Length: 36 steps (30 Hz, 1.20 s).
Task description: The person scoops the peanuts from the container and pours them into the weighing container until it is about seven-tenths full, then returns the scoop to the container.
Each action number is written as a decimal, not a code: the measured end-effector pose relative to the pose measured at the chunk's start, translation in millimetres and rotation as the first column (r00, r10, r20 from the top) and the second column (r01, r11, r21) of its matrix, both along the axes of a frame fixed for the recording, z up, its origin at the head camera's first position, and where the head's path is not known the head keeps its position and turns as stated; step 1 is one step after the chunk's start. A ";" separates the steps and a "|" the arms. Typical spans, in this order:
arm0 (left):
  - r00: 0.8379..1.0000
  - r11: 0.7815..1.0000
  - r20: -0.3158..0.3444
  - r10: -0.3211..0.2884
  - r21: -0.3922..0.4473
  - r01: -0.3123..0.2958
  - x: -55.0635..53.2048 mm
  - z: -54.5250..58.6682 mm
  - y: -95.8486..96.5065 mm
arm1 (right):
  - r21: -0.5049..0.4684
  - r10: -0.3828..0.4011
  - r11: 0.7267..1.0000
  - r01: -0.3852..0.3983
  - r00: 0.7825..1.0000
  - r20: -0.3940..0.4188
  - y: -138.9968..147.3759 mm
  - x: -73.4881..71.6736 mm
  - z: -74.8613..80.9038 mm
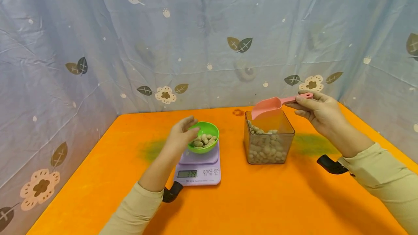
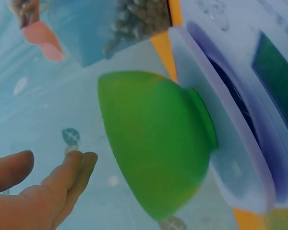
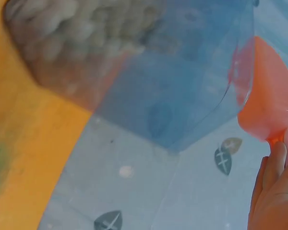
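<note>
In the head view my right hand [image 1: 321, 113] pinches the handle of a pink scoop [image 1: 267, 107], its bowl held over the rim of a clear brownish bin [image 1: 269, 148]. Unshelled peanuts [image 1: 265, 150] fill the lower part of that bin. A green bowl [image 1: 213, 128] with several peanuts [image 1: 204, 140] in it sits on a lilac kitchen scale [image 1: 197, 181], whose display has lit digits. My left hand [image 1: 183, 133] is raised at the bowl's left side, fingers extended and holding nothing. In the left wrist view a gap shows between the fingers and the green bowl [image 2: 153, 143].
An orange cloth [image 1: 241, 206] covers the table. Behind and at both sides hangs a blue-grey curtain [image 1: 209, 28] with leaf and flower prints. Black wrist straps [image 1: 331, 165] stick out under both forearms.
</note>
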State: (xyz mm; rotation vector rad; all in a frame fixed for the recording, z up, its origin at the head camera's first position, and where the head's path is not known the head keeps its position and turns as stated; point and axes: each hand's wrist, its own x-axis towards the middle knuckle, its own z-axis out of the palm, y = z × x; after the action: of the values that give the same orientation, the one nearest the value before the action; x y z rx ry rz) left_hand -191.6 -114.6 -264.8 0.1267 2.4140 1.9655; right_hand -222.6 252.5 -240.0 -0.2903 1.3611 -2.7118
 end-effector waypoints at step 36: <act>0.961 0.967 0.152 -0.232 0.146 0.210 -19.3 -17.8 118.2 | 0.793 -0.045 0.571 0.211 0.973 -0.226 -33.2 -15.0 -22.4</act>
State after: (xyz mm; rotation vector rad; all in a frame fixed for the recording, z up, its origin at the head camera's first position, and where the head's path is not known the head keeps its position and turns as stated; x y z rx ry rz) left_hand -211.0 3.6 -282.7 0.2149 2.0716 1.9440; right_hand -237.6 219.3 -262.4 -0.3522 2.5804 -1.8284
